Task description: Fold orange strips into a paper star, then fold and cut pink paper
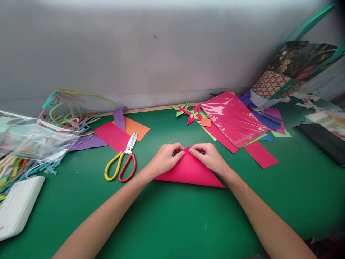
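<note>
A pink-red paper [190,171] folded into a triangle lies on the green table [172,223], its long edge toward me and its peak pointing away. My left hand [169,158] pinches the paper just left of the peak, thumb against fingers. On the other side of the peak, my right hand [208,156] pinches it in the same way. Left of my left hand rest scissors [125,156] with one yellow and one red handle, their blades pointing away.
Pink [112,136] and orange paper [136,127] lie behind the scissors. Folded paper stars [192,115] and a wrapped pink pack [231,117] sit at the back. Plastic bags and strips [54,133] fill the left; a white device [20,205], black case [323,142] and bag [280,81] flank the sides.
</note>
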Tool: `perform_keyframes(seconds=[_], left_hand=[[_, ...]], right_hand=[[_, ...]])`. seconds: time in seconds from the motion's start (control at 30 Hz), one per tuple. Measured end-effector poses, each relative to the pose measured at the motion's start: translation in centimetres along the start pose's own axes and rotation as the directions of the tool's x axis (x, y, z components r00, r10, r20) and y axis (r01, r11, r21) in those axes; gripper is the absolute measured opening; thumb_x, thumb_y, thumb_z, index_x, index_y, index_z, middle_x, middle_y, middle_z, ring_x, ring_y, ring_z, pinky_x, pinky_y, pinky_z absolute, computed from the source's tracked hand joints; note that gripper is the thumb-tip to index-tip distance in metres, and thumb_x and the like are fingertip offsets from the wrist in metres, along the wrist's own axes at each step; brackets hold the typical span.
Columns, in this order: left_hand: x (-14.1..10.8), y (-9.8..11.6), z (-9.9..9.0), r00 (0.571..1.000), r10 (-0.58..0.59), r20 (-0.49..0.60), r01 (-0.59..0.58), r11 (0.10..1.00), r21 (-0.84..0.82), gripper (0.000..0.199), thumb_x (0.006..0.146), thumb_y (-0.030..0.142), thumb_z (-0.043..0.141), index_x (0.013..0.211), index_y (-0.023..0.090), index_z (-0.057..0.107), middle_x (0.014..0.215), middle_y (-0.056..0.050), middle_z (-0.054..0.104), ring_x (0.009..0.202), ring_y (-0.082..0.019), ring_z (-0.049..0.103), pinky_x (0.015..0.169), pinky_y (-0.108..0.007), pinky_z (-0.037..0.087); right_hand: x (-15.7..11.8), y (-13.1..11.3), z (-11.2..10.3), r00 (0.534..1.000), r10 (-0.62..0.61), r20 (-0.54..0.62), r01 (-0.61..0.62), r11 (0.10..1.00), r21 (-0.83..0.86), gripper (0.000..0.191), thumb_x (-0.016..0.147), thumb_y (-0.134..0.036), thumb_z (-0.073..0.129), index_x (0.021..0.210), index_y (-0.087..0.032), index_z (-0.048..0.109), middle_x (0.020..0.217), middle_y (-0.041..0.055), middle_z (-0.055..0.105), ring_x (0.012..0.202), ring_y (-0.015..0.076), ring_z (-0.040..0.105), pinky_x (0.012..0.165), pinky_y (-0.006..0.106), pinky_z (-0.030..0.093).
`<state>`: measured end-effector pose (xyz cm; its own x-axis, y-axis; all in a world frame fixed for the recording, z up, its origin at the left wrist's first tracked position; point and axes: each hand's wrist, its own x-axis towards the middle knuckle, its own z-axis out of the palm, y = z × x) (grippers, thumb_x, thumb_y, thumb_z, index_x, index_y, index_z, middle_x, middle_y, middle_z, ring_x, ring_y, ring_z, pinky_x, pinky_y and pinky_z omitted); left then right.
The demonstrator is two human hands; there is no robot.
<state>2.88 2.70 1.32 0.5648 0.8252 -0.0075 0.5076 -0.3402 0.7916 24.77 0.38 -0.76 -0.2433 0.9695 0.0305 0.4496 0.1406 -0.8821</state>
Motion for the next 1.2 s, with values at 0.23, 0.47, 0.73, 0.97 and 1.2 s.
perform_keyframes(seconds=[0.23, 0.47, 0.73, 0.97, 1.2], left_hand=[[0.0, -0.6, 0.0, 0.999, 0.049, -0.009, -0.049, 0.999, -0.010, 0.024, 0.096, 0.037, 0.059, 0.116, 0.023, 0.064, 0.117, -0.005, 0.069, 0.102, -0.022, 0.065, 0.088, -0.033, 0.051], [-0.2, -0.6, -1.3, 0.990, 0.139, -0.035, -0.138, 0.990, 0.018, 0.022, 0.092, 0.035, 0.068, 0.111, 0.025, 0.064, 0.149, -0.008, 0.051, 0.138, -0.028, 0.050, 0.115, -0.041, 0.041], [-0.3, -1.7, -3.1, 0.987, 0.136, 0.084, -0.138, 0.990, 0.024, 0.061, 0.093, 0.018, 0.059, 0.150, 0.031, 0.043, 0.112, -0.003, 0.071, 0.102, -0.021, 0.067, 0.090, -0.033, 0.052], [-0.6, -4.9, -6.2, 0.935, 0.250, 0.251, -0.321, 0.896, 0.307, 0.033, 0.082, 0.002, 0.052, 0.096, 0.025, 0.071, 0.118, -0.005, 0.068, 0.122, -0.026, 0.060, 0.119, -0.051, 0.035], [-3.6, -6.0, -4.3, 0.906, 0.276, 0.320, -0.385, 0.853, 0.353, 0.073, 0.090, 0.009, 0.055, 0.156, 0.038, 0.042, 0.167, -0.005, 0.034, 0.158, -0.032, 0.022, 0.128, -0.065, 0.012]], right_hand=[[0.3, 0.6, -0.2, 0.998, 0.022, -0.066, -0.018, 0.998, 0.061, 0.031, 0.096, -0.042, 0.062, 0.078, -0.020, 0.072, 0.074, 0.0019, 0.068, 0.070, 0.0186, 0.057, 0.064, 0.031, 0.042], [0.7, 1.6, -0.8, 0.956, 0.111, -0.271, -0.049, 0.973, 0.224, 0.033, 0.089, -0.050, 0.072, 0.077, -0.020, 0.065, 0.073, 0.0010, 0.060, 0.067, 0.0168, 0.052, 0.059, 0.030, 0.040], [0.7, 1.7, -0.9, 0.940, 0.203, -0.276, -0.035, 0.858, 0.512, 0.041, 0.090, -0.051, 0.071, 0.070, -0.022, 0.050, 0.069, -0.0026, 0.046, 0.062, 0.0137, 0.042, 0.055, 0.027, 0.036], [1.2, 3.2, -1.2, 0.899, 0.304, -0.315, -0.116, 0.859, 0.499, 0.031, 0.087, -0.049, 0.069, 0.082, -0.025, 0.051, 0.063, -0.0063, 0.043, 0.049, 0.0122, 0.036, 0.043, 0.025, 0.027], [1.5, 4.8, -0.9, 0.879, 0.265, -0.397, -0.141, 0.939, 0.314, 0.018, 0.088, -0.039, 0.063, 0.096, -0.026, 0.055, 0.055, -0.0083, 0.041, 0.044, 0.0131, 0.035, 0.044, 0.026, 0.026]])
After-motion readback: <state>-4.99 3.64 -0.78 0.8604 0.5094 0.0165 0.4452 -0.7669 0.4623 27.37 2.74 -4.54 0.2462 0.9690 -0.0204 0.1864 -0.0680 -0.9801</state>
